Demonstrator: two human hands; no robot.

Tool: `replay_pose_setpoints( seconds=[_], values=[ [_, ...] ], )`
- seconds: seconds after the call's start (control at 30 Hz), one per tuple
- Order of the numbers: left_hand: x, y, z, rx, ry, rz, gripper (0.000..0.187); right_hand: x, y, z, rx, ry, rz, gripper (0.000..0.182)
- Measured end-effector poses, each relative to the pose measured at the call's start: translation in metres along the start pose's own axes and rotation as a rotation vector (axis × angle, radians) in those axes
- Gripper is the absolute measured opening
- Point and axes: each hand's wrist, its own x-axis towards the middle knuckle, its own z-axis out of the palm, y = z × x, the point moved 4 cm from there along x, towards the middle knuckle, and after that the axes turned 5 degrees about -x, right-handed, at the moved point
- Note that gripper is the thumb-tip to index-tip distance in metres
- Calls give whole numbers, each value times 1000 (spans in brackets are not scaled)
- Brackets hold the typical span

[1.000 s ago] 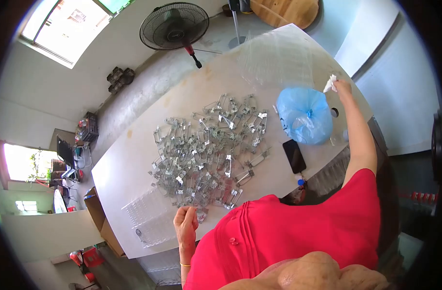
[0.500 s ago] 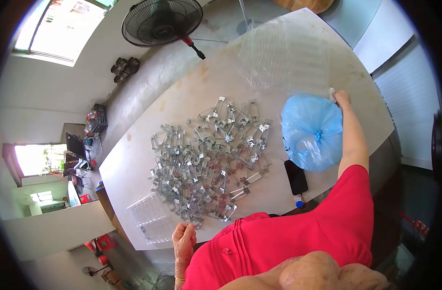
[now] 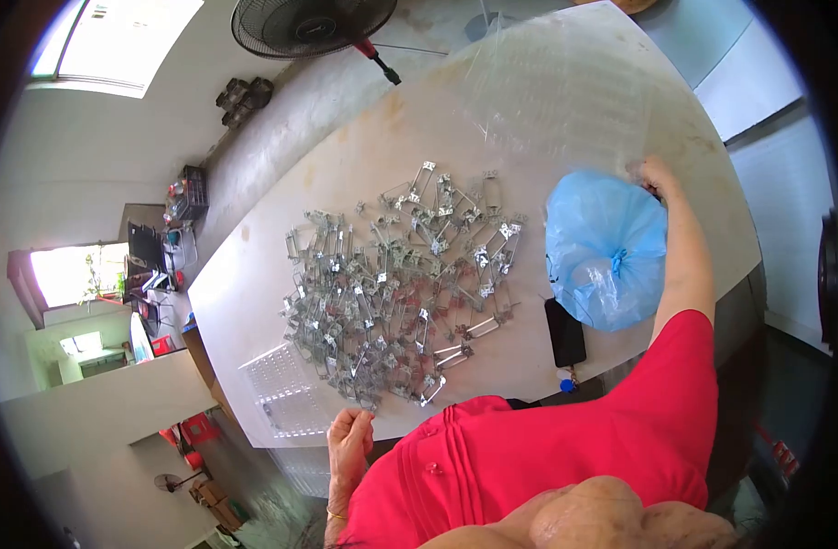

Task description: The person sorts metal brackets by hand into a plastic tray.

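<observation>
One bare left hand [image 3: 349, 444] is forming a loose fist at the near edge of a broad, pale tabletop [image 3: 327, 165], beside heaped silvery metal wire brackets [image 3: 382, 277]. The right hand [image 3: 655, 176] is sitting just beyond a knotted, translucent blue plastic bag [image 3: 602, 238]; its grip I cannot tell. A black rectangular phone [image 3: 566, 339] is lying beside the bag.

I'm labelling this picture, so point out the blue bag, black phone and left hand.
Blue bag [image 3: 600, 240]: head view, bulging middle.
Black phone [image 3: 566, 335]: head view, middle of dark face.
Left hand [image 3: 348, 448]: head view, middle of hand.
</observation>
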Motion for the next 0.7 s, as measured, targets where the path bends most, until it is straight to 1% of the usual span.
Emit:
replay_pose_setpoints(
  seconds=[0.07, 0.1, 0.17, 0.2, 0.23, 0.3, 0.37, 0.4, 0.43, 0.47, 0.5, 0.53, 0.57, 0.63, 0.67, 0.7],
  values=[
    [-2, 1, 1, -8, 6, -13, 15, -13, -7, 2, 53, -126, 8, 6],
    [-2, 2, 1, -13, 6, -17, 15, -16, -6, 0, 46, -137, 5, 6],
    [0, 1, -1, 17, 24, -7, 15, -21, -7, -1, 200, -136, -3, 5],
    [-1, 0, -4, 54, 34, 3, 16, -8, 6, -4, 185, -107, 4, 4],
    [-4, -1, -7, 45, 68, -15, 16, 8, 19, -7, 167, -83, 9, 10],
    [-3, 3, -4, 17, 28, 47, 17, 13, 23, -21, 166, 61, 5, 22],
    [-4, 3, -9, -99, -46, 18, 17, 18, 23, -41, 91, 187, -71, 29],
    [-3, -1, -16, -110, -16, 7, 17, 22, 24, -50, 41, 223, -123, 28],
    [1, -7, -20, -208, -89, 22, 17, 27, 21, -60, -9, 265, -177, 27],
    [3, -12, -22, -308, -165, 39, 18, 32, 15, -65, -21, 245, -190, 27],
    [5, -16, -27, -322, -148, 34, 18, 35, 5, -71, -17, 276, -309, 26],
    [6, -19, -30, -379, -201, 34, 19, 32, -11, -74, -9, 306, -429, 26],
    [9, -21, -34, -437, -255, 38, 19, 10, -38, -72, -15, 291, -444, 26],
    [25, -31, -43, -830, -496, 21, 18, -86, -118, -40, 47, 162, -557, 20],
    [32, -28, -46, -909, -510, 40, 17, -137, -149, -15, 41, 142, -563, 20],
    [36, -25, -48, -989, -524, 60, 17, -190, -181, 12, 21, 66, -620, 19]
  ],
)
